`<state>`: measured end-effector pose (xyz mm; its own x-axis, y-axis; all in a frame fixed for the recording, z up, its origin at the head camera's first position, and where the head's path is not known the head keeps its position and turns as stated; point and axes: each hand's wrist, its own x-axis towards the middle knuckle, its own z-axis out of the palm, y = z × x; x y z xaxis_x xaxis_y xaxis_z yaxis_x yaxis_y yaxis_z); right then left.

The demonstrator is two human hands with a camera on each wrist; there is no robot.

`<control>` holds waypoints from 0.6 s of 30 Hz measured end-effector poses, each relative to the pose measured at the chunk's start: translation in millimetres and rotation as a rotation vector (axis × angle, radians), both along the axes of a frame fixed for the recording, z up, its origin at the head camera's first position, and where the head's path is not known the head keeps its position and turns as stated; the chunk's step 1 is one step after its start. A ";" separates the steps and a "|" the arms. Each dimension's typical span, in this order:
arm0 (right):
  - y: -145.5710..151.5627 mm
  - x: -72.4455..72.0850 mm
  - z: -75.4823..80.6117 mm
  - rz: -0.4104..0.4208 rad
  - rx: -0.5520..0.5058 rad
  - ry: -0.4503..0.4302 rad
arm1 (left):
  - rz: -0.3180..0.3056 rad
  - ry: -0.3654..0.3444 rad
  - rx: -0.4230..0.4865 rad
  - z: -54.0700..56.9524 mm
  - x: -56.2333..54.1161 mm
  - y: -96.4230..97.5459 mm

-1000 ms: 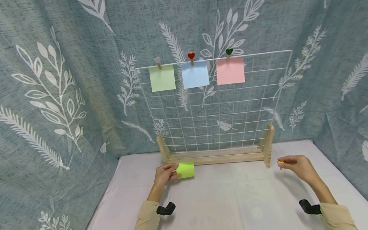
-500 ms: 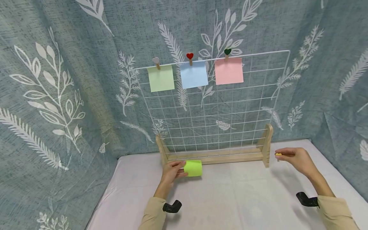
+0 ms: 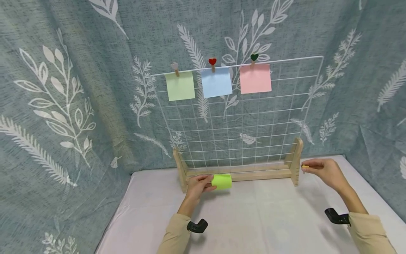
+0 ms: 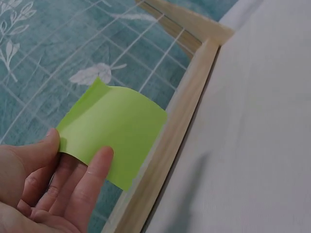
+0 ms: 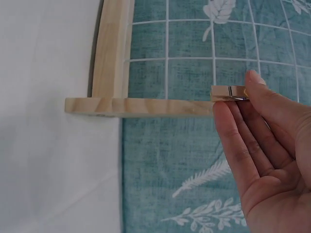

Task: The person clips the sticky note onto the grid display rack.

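My left hand [image 3: 198,187] pinches a bright yellow-green sticky note [image 3: 221,181] by its left edge, in front of the stand's wooden base. In the left wrist view the note [image 4: 114,128] bows slightly between thumb and fingers. At the far right, beside the stand's right foot, my right hand [image 3: 328,173] holds a small wooden clothespin with a yellow top [image 3: 305,167]. The right wrist view shows that clothespin [image 5: 228,92] between thumb and fingertips, most of its yellow part hidden by the thumb.
A white wire grid [image 3: 241,123] rises from a wooden base [image 3: 250,176]. Along its top, heart clothespins hold a green note [image 3: 180,87], a blue note [image 3: 216,83] and a pink note [image 3: 255,79]. A patterned curtain [image 3: 104,106] surrounds the white-covered table [image 3: 253,218].
My left hand has carried the yellow-green note to the right and slightly up. My right hand has risen with its clothespin and moved a little left, toward the stand's right foot.
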<state>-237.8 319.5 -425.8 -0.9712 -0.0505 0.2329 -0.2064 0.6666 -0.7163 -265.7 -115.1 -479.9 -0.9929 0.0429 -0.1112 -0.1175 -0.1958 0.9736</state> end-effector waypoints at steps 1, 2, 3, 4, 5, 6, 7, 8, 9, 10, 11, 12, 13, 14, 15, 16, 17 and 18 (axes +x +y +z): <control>-1.1 -0.8 1.5 0.009 -0.004 0.006 | -0.007 -0.002 0.005 1.5 -0.4 2.1; -2.2 -1.7 2.8 0.014 -0.007 0.010 | -0.013 0.001 0.009 2.9 -0.8 4.3; -3.2 -2.6 3.9 0.016 -0.002 0.014 | -0.020 -0.002 0.015 4.4 -1.4 6.4; -3.3 -2.9 5.1 0.015 -0.001 0.014 | -0.030 0.006 0.019 5.7 -1.6 9.8; -3.4 -3.4 6.2 0.014 0.002 0.012 | -0.037 0.010 0.025 7.2 -2.0 13.1; -3.5 -4.1 7.3 0.011 0.005 0.009 | -0.043 0.015 0.026 8.4 -2.4 16.3; -3.9 -4.8 8.9 0.008 0.008 0.002 | -0.045 0.018 0.030 10.0 -2.8 19.5; -4.6 -5.4 10.5 0.005 0.011 -0.003 | -0.046 0.022 0.031 11.5 -3.2 22.5; -5.4 -5.9 12.1 0.005 0.011 -0.006 | -0.047 0.024 0.032 12.9 -3.5 25.5; -6.3 -6.4 14.0 0.006 0.008 -0.012 | -0.049 0.029 0.030 14.3 -3.8 28.4; -7.3 -6.6 16.0 0.005 0.008 -0.015 | -0.047 0.026 0.029 15.7 -4.1 31.1; -8.2 -6.8 18.0 0.006 0.009 -0.016 | -0.047 0.027 0.027 16.8 -4.2 33.7; -9.2 -6.9 20.0 0.010 0.009 -0.014 | -0.049 0.027 0.026 18.3 -4.2 36.3; -9.8 -6.9 22.0 0.014 0.009 -0.009 | -0.052 0.025 0.024 19.5 -4.3 38.7; -10.4 -6.8 23.8 0.013 0.010 -0.005 | -0.056 0.026 0.024 20.8 -4.4 40.9; -10.8 -6.7 25.6 0.010 0.011 -0.001 | -0.059 0.027 0.026 22.4 -4.6 43.1; -11.0 -6.6 27.3 0.008 0.011 0.004 | -0.062 0.033 0.026 23.9 -4.5 45.1; -11.0 -6.7 28.7 0.009 0.011 0.009 | -0.065 0.034 0.029 25.6 -4.7 47.0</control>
<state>-244.5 308.5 -397.0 -0.9687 -0.0616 0.2405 -0.2183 0.6729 -0.7068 -270.4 -68.1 -454.3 -0.9911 0.1098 -0.0749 -0.0974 -0.2170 0.9713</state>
